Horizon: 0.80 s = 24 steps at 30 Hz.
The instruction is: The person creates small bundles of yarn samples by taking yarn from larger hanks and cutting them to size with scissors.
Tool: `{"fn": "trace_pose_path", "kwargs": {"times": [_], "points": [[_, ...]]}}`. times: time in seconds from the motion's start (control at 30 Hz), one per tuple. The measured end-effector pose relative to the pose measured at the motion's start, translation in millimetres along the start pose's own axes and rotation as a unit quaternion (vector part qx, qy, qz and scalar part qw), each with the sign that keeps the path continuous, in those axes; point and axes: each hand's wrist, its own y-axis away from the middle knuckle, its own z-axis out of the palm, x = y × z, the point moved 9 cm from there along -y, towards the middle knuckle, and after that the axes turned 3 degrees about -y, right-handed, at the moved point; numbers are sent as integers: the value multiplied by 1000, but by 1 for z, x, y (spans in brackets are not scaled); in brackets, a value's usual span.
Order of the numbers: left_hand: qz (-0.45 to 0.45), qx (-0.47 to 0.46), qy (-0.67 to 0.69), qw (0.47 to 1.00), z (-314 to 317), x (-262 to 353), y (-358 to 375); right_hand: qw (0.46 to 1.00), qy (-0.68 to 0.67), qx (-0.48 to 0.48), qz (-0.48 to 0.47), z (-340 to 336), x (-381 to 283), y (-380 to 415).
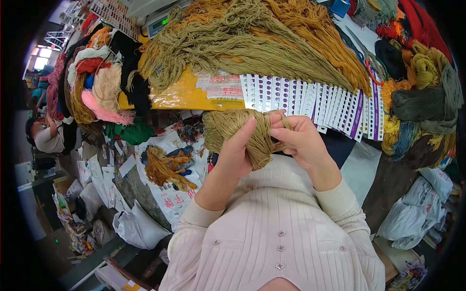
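A bundled skein of olive-tan thread (225,127) is held up in front of my chest, close to the table's near edge. My left hand (239,153) wraps round its lower middle, with the thumb lying over the strands. At the bundle's right end, my right hand (300,140) pinches some strands between thumb and fingers. Beyond the hands, long olive thread (233,48) lies spread over the table beside orange-brown thread (310,29). Punched white and purple cards (291,97) overlap one another just past the bundle.
Scissors (366,56) lie at the right of the table, near piled coloured skeins (424,104). More skeins (104,80) sit at the left. Brown thread (167,167) rests lower left. White sacks (138,225) stand on the floor. Another person (48,136) is at far left.
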Motion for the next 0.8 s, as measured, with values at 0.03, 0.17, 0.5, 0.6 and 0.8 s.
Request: {"fn": "trace_pose_path", "kwargs": {"times": [0.03,0.17,0.5,0.6,0.8], "points": [[-1,-3,5,1000,1,1,0,1000,-11,0,-4,1,-1,0],[-2,32,59,998,-3,1,0,998,-60,-21,-9,5,-5,2],[-4,-67,80,995,-3,-2,2,962,-238,-132,-4,3,-2,5],[3,-18,71,997,-2,-2,3,975,-208,-78,10,-4,4,2],[4,-25,-17,1000,5,0,3,999,3,-46,-8,3,-1,0]]}}
